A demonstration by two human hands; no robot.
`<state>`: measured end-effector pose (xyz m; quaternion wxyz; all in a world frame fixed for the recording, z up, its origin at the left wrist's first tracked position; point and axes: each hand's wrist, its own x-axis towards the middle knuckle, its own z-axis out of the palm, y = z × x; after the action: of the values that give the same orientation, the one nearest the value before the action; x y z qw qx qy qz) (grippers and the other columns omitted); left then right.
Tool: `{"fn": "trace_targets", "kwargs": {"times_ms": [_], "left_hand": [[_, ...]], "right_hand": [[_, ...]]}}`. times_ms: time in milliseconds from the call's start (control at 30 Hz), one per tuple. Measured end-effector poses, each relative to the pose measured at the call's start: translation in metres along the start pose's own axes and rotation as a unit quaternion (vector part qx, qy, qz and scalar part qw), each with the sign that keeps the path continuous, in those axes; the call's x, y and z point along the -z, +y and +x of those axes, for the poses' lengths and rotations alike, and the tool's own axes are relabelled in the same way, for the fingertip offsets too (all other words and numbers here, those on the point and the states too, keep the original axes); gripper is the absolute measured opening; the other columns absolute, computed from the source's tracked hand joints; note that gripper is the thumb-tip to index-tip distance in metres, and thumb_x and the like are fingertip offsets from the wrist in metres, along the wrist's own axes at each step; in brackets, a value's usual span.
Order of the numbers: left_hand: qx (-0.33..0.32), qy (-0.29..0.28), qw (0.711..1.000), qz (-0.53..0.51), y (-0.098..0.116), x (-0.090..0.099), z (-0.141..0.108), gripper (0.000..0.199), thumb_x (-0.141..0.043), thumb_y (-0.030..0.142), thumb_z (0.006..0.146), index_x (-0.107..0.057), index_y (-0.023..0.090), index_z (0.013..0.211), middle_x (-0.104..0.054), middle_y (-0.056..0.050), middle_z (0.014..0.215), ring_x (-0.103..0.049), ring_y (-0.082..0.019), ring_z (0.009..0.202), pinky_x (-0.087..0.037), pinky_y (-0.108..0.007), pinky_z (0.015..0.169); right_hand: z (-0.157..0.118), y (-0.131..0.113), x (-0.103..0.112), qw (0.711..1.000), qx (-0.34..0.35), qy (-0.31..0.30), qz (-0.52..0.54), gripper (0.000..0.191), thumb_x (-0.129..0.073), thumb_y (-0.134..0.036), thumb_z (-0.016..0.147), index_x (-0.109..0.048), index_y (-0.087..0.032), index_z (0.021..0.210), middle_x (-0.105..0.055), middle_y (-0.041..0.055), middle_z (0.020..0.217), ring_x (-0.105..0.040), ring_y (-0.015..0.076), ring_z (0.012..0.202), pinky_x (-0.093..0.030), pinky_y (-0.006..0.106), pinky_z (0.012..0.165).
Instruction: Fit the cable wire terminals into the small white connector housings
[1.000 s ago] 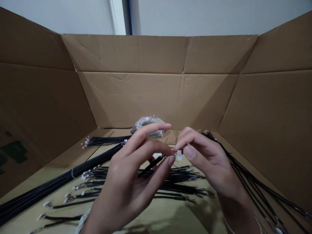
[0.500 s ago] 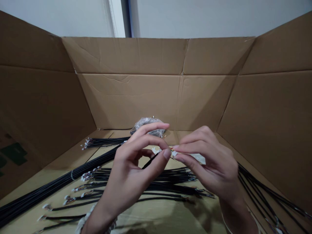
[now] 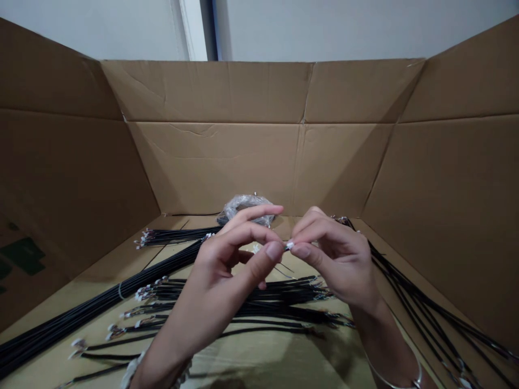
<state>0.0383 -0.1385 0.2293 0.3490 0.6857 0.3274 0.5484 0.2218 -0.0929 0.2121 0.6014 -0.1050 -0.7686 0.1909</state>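
Note:
Near the middle of the view, my right hand [image 3: 344,265] pinches a small white connector [image 3: 289,246] between thumb and index finger. My left hand [image 3: 227,286] meets it from the other side, its thumb and index finger closed on the thin wire at the connector. The other left fingers are raised, and the cable is mostly hidden behind this hand. Below the hands lie black cables [image 3: 275,312] in rows, with white connectors at their left ends and bare coloured wires at their right ends. A few thin loose wires [image 3: 286,272] show under the fingertips.
Cardboard walls [image 3: 219,167] enclose the work surface on three sides. A long tied cable bundle [image 3: 101,292] runs along the left, with a shorter bundle [image 3: 174,235] behind it. A clear plastic bag [image 3: 243,203] sits at the back. More cables [image 3: 430,297] stretch along the right.
My right hand has shifted slightly left and turned, its fingers closer to the left fingertips. The white connector now sits between both hands' fingertips. Thin wires below have come into view.

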Motion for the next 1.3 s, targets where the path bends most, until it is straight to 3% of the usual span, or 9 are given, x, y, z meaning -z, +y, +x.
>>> {"fn": "trace_targets", "kwargs": {"times_ms": [167,433,733,1033,1200,1300], "left_hand": [[-0.012,0.021,0.999,0.039,0.001,0.0,-0.002,0.016,-0.074,0.031,0.094,-0.076,0.023,0.079,-0.068,-0.003,0.136,-0.069,-0.016,0.102,-0.05,-0.014,0.055],[-0.011,0.047,0.998,0.037,0.004,-0.003,-0.005,0.019,-0.072,0.033,0.096,-0.074,0.024,0.079,-0.071,-0.001,0.133,-0.068,-0.016,0.109,-0.051,-0.015,0.06],[0.005,0.053,0.999,-0.003,0.006,-0.005,-0.005,0.018,-0.074,0.028,0.095,-0.074,0.023,0.078,-0.074,0.003,0.123,-0.07,-0.008,0.091,-0.053,-0.013,0.066],[0.01,0.042,0.999,0.002,0.009,-0.003,-0.006,0.017,-0.071,0.028,0.096,-0.074,0.022,0.08,-0.074,0.004,0.126,-0.067,-0.007,0.082,-0.05,-0.015,0.061],[0.002,0.039,0.999,0.025,0.006,-0.001,-0.005,0.018,-0.071,0.028,0.096,-0.075,0.023,0.079,-0.074,0.003,0.126,-0.067,-0.01,0.082,-0.048,-0.02,0.059],[0.006,0.039,0.999,0.036,0.005,0.0,-0.007,0.019,-0.071,0.027,0.095,-0.074,0.023,0.077,-0.073,0.003,0.128,-0.069,-0.014,0.092,-0.05,-0.023,0.064]], "right_hand": [[0.0,0.0,-0.002,0.999,-0.027,-0.006,0.035,0.018,-0.073,-0.025,0.098,-0.072,-0.022,0.081,-0.069,-0.0031,0.076,-0.062,0.0125,0.073,-0.048,0.032,0.076],[-0.004,0.005,-0.01,0.983,-0.088,0.009,0.163,0.016,-0.077,-0.026,0.095,-0.075,-0.024,0.079,-0.067,-0.0027,0.074,-0.061,0.0142,0.073,-0.048,0.031,0.073],[-0.006,0.012,-0.024,0.942,-0.14,0.026,0.304,0.016,-0.076,-0.028,0.095,-0.075,-0.024,0.08,-0.062,-0.003,0.072,-0.062,0.0132,0.072,-0.052,0.029,0.074],[-0.006,0.008,-0.032,0.907,-0.189,0.044,0.375,0.017,-0.08,-0.029,0.092,-0.073,-0.021,0.078,-0.064,-0.0029,0.073,-0.059,0.0103,0.068,-0.049,0.023,0.066],[-0.006,0.008,-0.03,0.926,-0.181,0.046,0.328,0.023,-0.081,-0.033,0.09,-0.07,-0.023,0.074,-0.059,-0.0024,0.07,-0.053,0.0136,0.068,-0.044,0.026,0.062],[-0.007,0.01,-0.027,0.935,-0.179,0.045,0.302,0.024,-0.08,-0.035,0.09,-0.069,-0.023,0.073,-0.054,-0.0026,0.07,-0.049,0.0146,0.068,-0.042,0.027,0.063]]}}
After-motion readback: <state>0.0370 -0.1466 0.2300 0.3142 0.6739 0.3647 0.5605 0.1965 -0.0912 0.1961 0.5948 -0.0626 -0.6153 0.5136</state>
